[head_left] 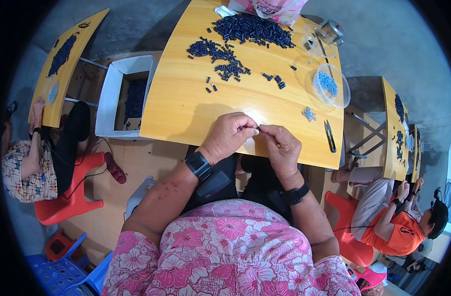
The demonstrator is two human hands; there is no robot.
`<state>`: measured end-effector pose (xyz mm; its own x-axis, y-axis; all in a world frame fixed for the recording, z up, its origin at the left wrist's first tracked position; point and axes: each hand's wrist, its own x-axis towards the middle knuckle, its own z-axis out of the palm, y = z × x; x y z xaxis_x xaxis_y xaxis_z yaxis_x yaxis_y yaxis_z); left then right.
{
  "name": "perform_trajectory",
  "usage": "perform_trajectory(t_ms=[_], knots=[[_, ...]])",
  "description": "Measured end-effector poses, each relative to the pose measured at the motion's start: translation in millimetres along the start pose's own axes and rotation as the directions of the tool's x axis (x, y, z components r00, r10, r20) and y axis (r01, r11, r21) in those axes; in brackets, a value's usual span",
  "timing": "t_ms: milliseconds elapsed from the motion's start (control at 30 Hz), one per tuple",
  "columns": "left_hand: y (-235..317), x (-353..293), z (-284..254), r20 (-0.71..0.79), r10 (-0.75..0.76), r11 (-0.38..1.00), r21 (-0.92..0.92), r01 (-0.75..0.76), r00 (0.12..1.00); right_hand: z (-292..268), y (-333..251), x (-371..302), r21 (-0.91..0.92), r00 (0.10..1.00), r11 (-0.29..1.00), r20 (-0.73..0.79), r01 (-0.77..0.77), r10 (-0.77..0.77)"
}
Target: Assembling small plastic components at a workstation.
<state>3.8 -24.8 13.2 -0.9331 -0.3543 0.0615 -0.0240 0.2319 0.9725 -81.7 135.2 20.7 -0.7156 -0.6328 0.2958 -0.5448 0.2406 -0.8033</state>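
Just over the near edge of the yellow table [186, 113], my left hand [229, 135] and my right hand [283, 148] meet, both closed in a pinch. Between their fingertips is a small black part [258, 128], mostly covered by the fingers. Ahead of my hands, many short black cylindrical pieces lie in a smaller heap [228, 69] and a larger heap [250, 29]. A few black pieces [280, 84] lie apart from these. To the right of my right hand are a small pile of clear bluish bits [308, 114] and black-handled snips [330, 136].
A clear tub [342, 91] of blue bits stands at the right edge, with another clear tub [311, 37] and a metal cup [332, 30] behind. A pink bag [284, 11] sits at the back. Left is a white box [107, 111]. Other people sit at tables on both sides.
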Motion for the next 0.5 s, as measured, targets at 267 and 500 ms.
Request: perform_trajectory(t_ms=[267, 500], knots=[[-0.6, -1.9, -0.6, 0.037, -0.031, 0.999, -0.017, 0.032, 0.999, -0.8, 4.9, 0.6, -0.08, 0.978, 0.975, 0.056, 0.207, -0.203], [-0.2, -2.1, -2.2, 0.049, -0.021, 0.999, -0.033, 0.023, 0.999, -3.1, 0.4, 3.2, -0.082, 0.978, 0.974, 0.039, 0.209, -0.207]])
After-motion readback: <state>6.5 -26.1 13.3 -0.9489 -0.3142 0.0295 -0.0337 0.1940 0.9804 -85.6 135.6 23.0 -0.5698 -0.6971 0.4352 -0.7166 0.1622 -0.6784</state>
